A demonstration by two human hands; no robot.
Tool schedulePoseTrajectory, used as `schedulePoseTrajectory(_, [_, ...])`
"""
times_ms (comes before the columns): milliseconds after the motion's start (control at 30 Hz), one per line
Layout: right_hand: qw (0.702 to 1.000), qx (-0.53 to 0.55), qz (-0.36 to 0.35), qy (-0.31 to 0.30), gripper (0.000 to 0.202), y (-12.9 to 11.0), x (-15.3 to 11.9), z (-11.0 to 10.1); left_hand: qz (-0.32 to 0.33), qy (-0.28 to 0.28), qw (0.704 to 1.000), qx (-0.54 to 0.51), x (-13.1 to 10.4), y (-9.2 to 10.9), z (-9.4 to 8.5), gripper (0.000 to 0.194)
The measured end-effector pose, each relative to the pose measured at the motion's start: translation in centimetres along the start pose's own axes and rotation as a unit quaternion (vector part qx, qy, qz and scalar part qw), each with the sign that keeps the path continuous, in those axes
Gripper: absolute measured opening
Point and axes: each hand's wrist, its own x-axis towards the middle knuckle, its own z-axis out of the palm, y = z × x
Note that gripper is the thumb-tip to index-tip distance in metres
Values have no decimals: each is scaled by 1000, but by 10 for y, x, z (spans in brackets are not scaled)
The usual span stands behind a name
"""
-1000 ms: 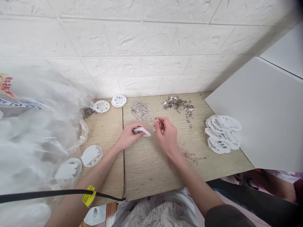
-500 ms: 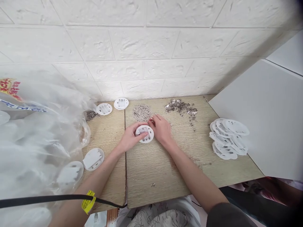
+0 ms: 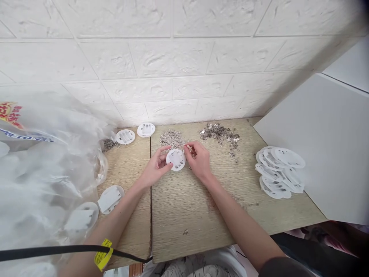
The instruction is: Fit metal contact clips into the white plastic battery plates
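Observation:
Between my hands is a round white plastic piece [image 3: 175,159] with slots and small metal parts on it. My left hand [image 3: 157,165] holds it by the left edge, thumb on its lower left. My right hand [image 3: 198,157] is at its upper right, thumb and forefinger pinched together; whatever is between the fingertips is too small to make out. Just behind the piece lies a heap of tiny silvery parts [image 3: 172,137]. A looser pile of metal tabs [image 3: 217,132] spreads farther right, near the wall.
A stack of round white pieces [image 3: 279,171] sits at the right beside a grey panel [image 3: 323,146]. Two more discs [image 3: 146,129] are by the wall. At left bulges a clear plastic bag [image 3: 43,173], with a black cable [image 3: 57,251] crossing in front.
The round piece has turned in my left hand, and my left thumb has moved from its middle to its edge. My right hand has shifted slightly right. The view has moved a little.

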Motion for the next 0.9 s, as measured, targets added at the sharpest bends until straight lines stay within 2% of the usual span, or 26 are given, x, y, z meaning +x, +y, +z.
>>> schedulePoseTrajectory(133, [999,37,-6,-7,13,-4,-1,-3,-1,3,999,-35,2,-3,-3,60])
schedulePoseTrajectory(233, [998,59,-9,-35,18,-10,-2,-6,0,1,999,-39,4,-3,-4,50])
schedulePoseTrajectory(333, [995,77,18,-67,18,-18,-4,-6,-4,-7,1000,-23,4,-1,-5,42])
schedulePoseTrajectory(567, [982,151,65,-95,11,-26,-9,1,-11,4,999,47,4,4,-5,39])
schedulePoseTrajectory(700, [981,156,74,-92,10,-24,-9,3,-23,-12,999,20,4,3,-6,39])
schedulePoseTrajectory(900, [977,150,112,-98,11,-18,-7,1,-42,12,999,-13,4,0,-8,38])
